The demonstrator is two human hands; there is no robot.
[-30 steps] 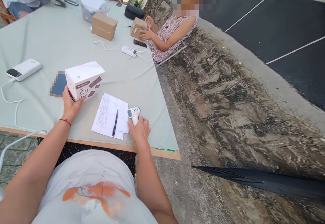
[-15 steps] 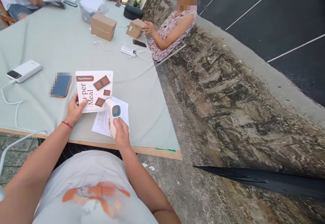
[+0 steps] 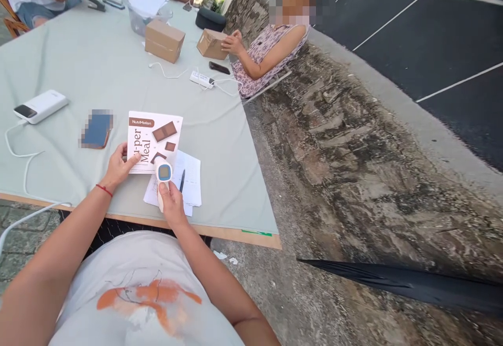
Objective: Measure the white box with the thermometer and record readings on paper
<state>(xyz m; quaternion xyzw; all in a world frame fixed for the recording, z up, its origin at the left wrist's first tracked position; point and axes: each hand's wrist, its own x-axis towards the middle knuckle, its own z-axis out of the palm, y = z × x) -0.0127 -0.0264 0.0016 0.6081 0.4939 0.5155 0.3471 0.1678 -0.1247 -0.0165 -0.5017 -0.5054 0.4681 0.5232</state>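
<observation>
My left hand [image 3: 121,167] grips the lower left corner of a white box [image 3: 157,126] marked "NutriMotion", its thumb across the front, which bears pictures of brown bars. In my right hand [image 3: 173,203] is a white infrared thermometer [image 3: 163,171] with a blue-rimmed screen facing me. The thermometer's head overlaps the box's lower edge; whether they touch I cannot tell. Under and behind the thermometer lie printed paper sheets [image 3: 192,178] on the table, with a dark pen [image 3: 182,180] on top. A blue phone [image 3: 96,129], partly blurred, lies left of the box.
On the cloth-covered table [image 3: 231,178] are a white power bank [image 3: 41,106] with a cable, a cardboard box [image 3: 165,41], a power strip [image 3: 201,79] and a plastic bin [image 3: 137,24]. A person [image 3: 271,53] at the right touches another cardboard box [image 3: 211,44]. Others sit at the far side.
My right hand has moved left with the thermometer, uncovering the pen and more of the sheets. The white box has shifted slightly right in view and tilted a little.
</observation>
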